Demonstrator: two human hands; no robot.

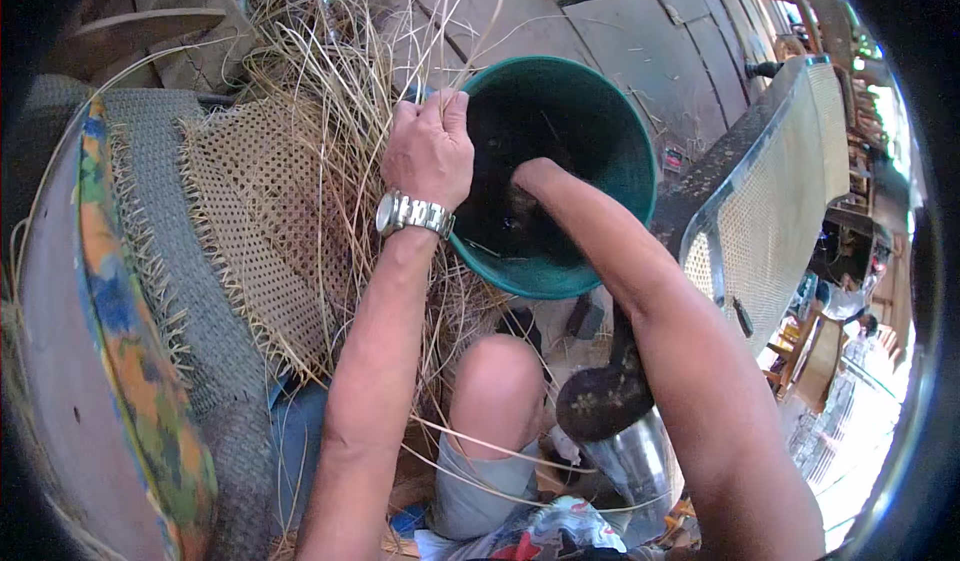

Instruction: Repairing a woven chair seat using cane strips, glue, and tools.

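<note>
My left hand, watch on the wrist, clamps the near-left rim of the green plastic basin, fingers curled tight over the edge, tilting it toward me. My right hand is plunged down inside the basin w/ only the wrist and knuckles showing; can't tell if it's open or closed on anything, the dark interior hides the fingers. Looks like dark water or wet material at the bottom, not clear which.

The basin sits between the loose pile of cane strands on my left and the woven cane chair back standing on my right. A frayed sheet of woven cane webbing lies just beside the basin, partly under my left forearm, on a grey woven mat. A steel cup w/ a dark scoop-shaped object over it stands near my bare knee.

My read: I'm at the soaking stage, working or fishing something in the basin while steadying it. Next move prob. calls for keeping the left grip firm so the tilted basin doesn't tip, and drawing the right hand up slow so strands, if any, don't snag or kink on the rim.
</note>
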